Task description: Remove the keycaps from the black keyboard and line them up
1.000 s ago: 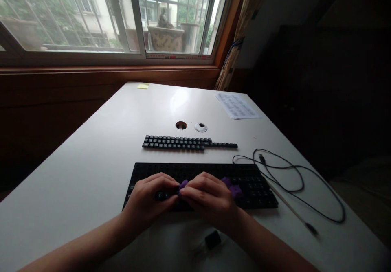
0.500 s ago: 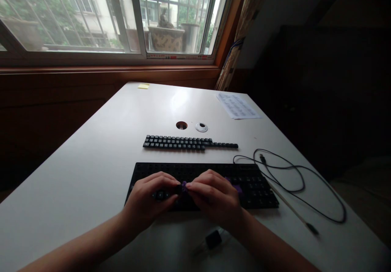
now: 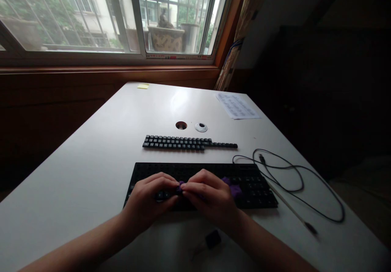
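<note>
A black keyboard [image 3: 244,172] lies on the white desk [image 3: 91,162] in front of me. My left hand [image 3: 149,200] rests on its lower left part with curled fingers that press a key area. My right hand [image 3: 210,196] lies beside it, closed on a lump of purple putty [image 3: 235,189] that it presses onto the keys. A bit of the purple putty shows between the two hands. Behind the keyboard, removed black keycaps [image 3: 183,142] are laid out in rows.
A black USB cable [image 3: 293,178] loops at the right of the keyboard. A small dark object [image 3: 213,239] lies near the front edge. A printed sheet [image 3: 236,106], a yellow note [image 3: 143,86], a cable hole [image 3: 181,125] and its cap [image 3: 200,127] lie farther back. A window spans the rear.
My right hand has shifted the purple putty slightly over the keys; both hands stay close together on the keyboard.
</note>
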A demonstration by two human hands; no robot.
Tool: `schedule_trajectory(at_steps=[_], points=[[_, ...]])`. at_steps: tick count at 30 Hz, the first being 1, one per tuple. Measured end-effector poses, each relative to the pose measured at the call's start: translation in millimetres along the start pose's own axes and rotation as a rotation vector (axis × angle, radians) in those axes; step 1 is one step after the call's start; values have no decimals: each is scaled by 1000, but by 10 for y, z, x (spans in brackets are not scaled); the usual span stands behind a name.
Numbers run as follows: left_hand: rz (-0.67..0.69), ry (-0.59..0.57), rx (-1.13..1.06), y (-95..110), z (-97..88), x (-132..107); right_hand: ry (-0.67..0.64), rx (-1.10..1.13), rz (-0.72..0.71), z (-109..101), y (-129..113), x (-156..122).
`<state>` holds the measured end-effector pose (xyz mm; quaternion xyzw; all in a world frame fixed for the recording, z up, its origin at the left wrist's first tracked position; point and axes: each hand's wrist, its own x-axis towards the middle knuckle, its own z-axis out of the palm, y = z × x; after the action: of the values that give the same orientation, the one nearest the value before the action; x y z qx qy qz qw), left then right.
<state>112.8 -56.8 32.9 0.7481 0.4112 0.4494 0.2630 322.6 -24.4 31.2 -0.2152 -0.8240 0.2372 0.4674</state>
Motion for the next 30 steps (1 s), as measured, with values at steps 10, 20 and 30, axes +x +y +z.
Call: schedule_trajectory(at_steps=[10,20,30], points=[[-3,3,-20,29,6,-2,-16,-28,-69,-22,8,57],[-8,-8,-39,67,-7,17,11,-29,-96,-63,-10,77],[4,-2,-55,45,-10,3,71,46,72,-131,-8,47]])
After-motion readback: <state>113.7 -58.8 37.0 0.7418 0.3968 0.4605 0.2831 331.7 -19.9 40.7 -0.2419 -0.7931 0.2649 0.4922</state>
